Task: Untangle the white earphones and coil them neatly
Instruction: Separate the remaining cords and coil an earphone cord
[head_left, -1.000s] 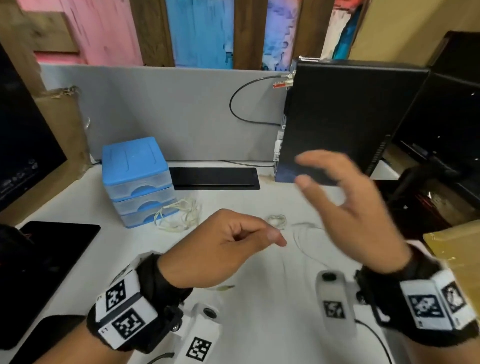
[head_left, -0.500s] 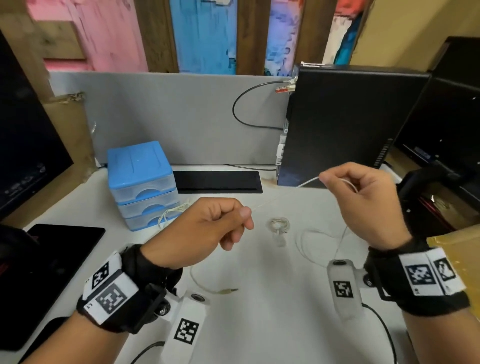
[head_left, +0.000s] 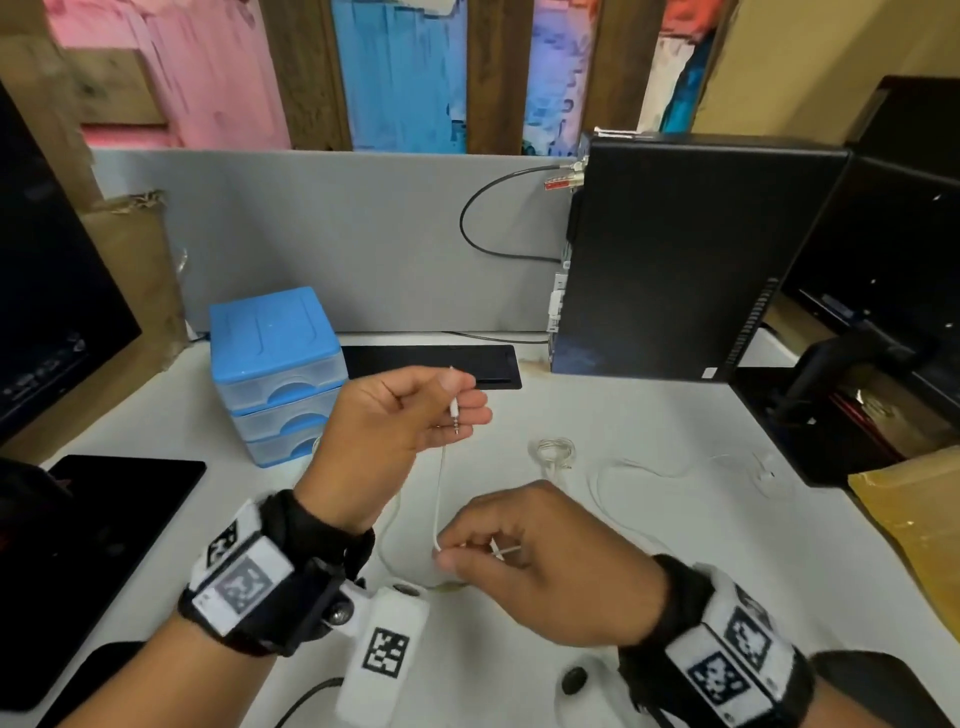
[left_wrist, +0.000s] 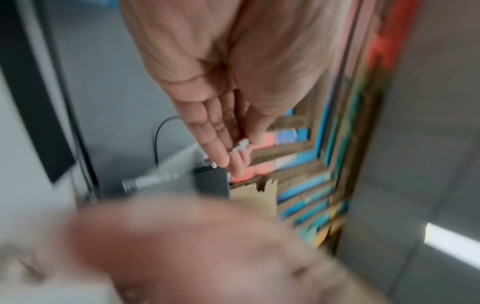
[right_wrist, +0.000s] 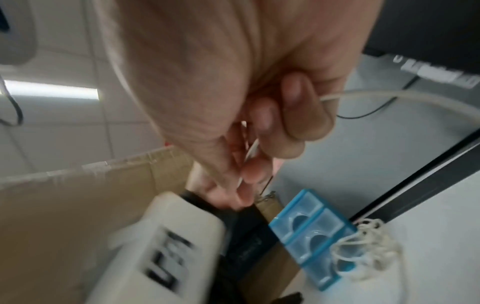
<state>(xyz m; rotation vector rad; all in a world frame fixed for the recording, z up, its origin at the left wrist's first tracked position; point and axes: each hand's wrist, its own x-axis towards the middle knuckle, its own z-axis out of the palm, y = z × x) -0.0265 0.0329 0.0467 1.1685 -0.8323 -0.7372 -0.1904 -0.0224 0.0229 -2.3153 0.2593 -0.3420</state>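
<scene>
The white earphone cable (head_left: 439, 499) hangs from my left hand (head_left: 457, 400) down to my right hand (head_left: 467, 556). My left hand is raised over the desk and pinches the cable just above its jack plug (head_left: 455, 413), which points down; the blurred left wrist view shows the jack plug (left_wrist: 240, 145) between thumb and fingers. Lower and nearer, my right hand (right_wrist: 259, 131) pinches the earphone cable (right_wrist: 389, 95) in curled fingers. The slack trails right across the white desk (head_left: 649, 519) to an earbud (head_left: 763, 473).
A small coiled white cable (head_left: 553, 449) lies mid-desk. A blue drawer unit (head_left: 275, 364) stands at the left with a tangled cable bunch (right_wrist: 369, 246) beside it. A black computer tower (head_left: 675, 260), dark tablet (head_left: 104, 519) and cardboard (head_left: 914, 509) ring the desk.
My right hand came down from the upper right to the near centre, still holding the cable. My left hand rose and turned, so the plug now shows at its fingertips.
</scene>
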